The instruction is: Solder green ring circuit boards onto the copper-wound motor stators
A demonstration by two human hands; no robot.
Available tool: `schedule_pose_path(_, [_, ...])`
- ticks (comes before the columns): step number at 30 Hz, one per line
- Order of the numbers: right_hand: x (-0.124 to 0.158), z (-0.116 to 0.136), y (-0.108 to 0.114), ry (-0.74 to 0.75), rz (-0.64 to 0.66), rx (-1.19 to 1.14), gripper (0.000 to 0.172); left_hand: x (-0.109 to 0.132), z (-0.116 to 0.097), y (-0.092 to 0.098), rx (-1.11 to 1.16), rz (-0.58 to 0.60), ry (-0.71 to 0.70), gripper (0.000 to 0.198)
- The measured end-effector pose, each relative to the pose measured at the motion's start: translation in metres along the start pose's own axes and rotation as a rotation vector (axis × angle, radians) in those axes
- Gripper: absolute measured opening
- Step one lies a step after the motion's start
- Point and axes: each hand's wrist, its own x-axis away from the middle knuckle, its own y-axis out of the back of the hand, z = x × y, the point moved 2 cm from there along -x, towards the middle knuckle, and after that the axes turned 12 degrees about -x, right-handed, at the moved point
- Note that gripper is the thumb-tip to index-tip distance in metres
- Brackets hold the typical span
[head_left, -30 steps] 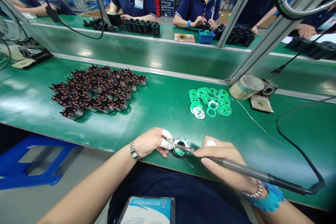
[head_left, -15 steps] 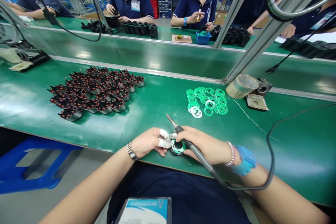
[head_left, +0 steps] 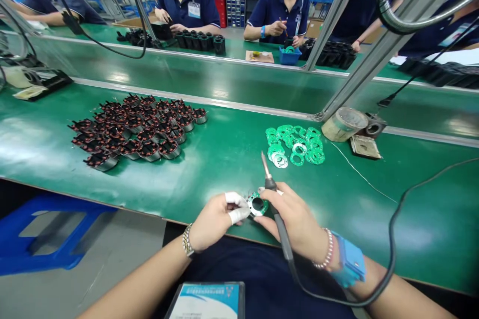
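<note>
My left hand (head_left: 217,222), with white cots on its fingertips, pinches a small green ring-shaped circuit board (head_left: 258,204) at the bench's near edge. A dark coil part sits behind the board, partly hidden by my fingers. My right hand (head_left: 294,222) grips a soldering iron (head_left: 270,183) and also rests against the board. The iron's metal tip points up and away, clear of the board. Beyond the hands lie a pile of green ring boards (head_left: 295,145) and a larger group of black parts wound with copper wire (head_left: 134,129).
A tape roll (head_left: 344,123) and a small tray (head_left: 364,147) stand at the back right of the green bench (head_left: 224,169). The iron's black cord (head_left: 389,254) loops right. A thin white wire (head_left: 359,174) lies there. Co-workers sit at the bench opposite, beyond metal posts (head_left: 352,25).
The soldering iron has swung from lying across the board to a steeper pose, tip raised and off the board. My right hand has moved back toward me, and the board sits slightly nearer and further right.
</note>
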Motion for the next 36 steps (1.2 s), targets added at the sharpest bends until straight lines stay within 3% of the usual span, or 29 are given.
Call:
schedule_pose_path(3, [-0.002,0.004,0.0,-0.005,-0.067,-0.036,0.025,-0.005,0.0,0.001,0.219,0.09,0.164,0.016])
schedule_pose_path(9, [-0.023,0.006,-0.004,-0.03,-0.047,-0.273,0.023,-0.008,0.001,0.002,0.273,0.089,0.181,0.02])
schedule_pose_path(16, [-0.023,0.005,-0.013,-0.037,-0.026,-0.283,0.025,-0.004,-0.003,0.0,0.302,0.056,0.236,0.021])
schedule_pose_path(22, [-0.01,0.005,0.012,-0.063,-0.174,-0.257,0.015,-0.002,-0.002,-0.005,0.295,0.025,0.272,0.012])
schedule_pose_path(24, [-0.003,0.006,0.022,0.004,-0.157,-0.261,0.013,-0.002,-0.002,-0.007,0.265,-0.005,0.282,0.012])
schedule_pose_path(28, [0.011,0.008,0.035,0.155,-0.106,-0.219,0.029,-0.002,-0.004,-0.008,0.228,-0.029,0.282,0.012])
schedule_pose_path(36, [0.016,0.01,0.037,0.098,0.009,-0.309,0.023,-0.001,-0.003,-0.007,0.223,-0.044,0.296,0.013])
